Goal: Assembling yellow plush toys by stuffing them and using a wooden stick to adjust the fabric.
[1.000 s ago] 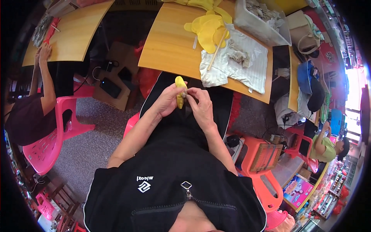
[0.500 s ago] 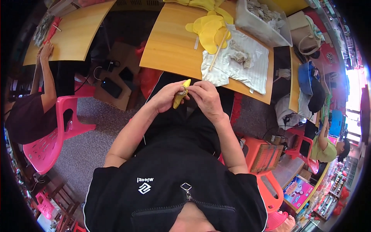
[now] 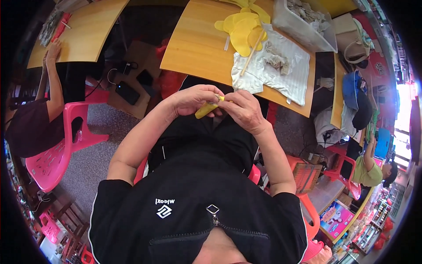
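Observation:
Over my lap, my left hand is closed round a small, narrow yellow fabric piece. The fingertips of my right hand pinch at its upper end, touching the left fingers. What lies between the pinching fingertips is mostly hidden. Ahead on the wooden table, flat yellow fabric shapes lie in a loose pile. A thin wooden stick rests across their edge and onto a white cloth. Crumpled greyish scraps sit on that cloth.
A translucent bin of greyish scraps stands at the table's back right. At left, a person's arm rests on another table, near a pink chair. A red-orange stool stands to my right. Another person sits far right.
My hands have drawn closer together and the right fingers now cover the yellow piece's upper end. The piece has tilted flatter. My elbows have spread slightly outward.

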`<state>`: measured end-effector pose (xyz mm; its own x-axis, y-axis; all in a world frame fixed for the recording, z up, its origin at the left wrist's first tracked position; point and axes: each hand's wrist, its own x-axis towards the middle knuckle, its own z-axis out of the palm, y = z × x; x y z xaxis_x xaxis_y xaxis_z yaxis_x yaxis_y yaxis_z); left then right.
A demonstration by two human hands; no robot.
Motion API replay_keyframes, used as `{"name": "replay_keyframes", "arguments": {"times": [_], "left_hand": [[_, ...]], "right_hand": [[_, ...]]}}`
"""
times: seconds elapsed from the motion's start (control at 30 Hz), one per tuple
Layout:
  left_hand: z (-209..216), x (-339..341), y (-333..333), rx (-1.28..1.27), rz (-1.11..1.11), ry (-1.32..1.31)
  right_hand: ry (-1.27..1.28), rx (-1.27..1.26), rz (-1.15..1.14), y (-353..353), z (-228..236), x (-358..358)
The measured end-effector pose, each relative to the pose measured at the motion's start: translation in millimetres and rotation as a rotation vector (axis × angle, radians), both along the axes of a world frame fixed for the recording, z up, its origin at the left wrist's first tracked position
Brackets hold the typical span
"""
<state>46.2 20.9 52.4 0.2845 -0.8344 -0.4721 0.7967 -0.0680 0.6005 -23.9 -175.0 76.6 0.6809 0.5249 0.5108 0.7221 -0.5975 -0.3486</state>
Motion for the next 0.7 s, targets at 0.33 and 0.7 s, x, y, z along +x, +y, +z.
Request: {"name": "replay_keyframes", "arguments": {"times": [0.33,0.7], "left_hand": [[-1,-4,-16,0.194,-0.005,-0.496],[9,6,11,-0.365,0.194,-0.179]], "right_hand": [[-0.092,-0.041,-0.099,0,-11,-12],[0.061,0.256,-0.300,1,0,-8]]}}
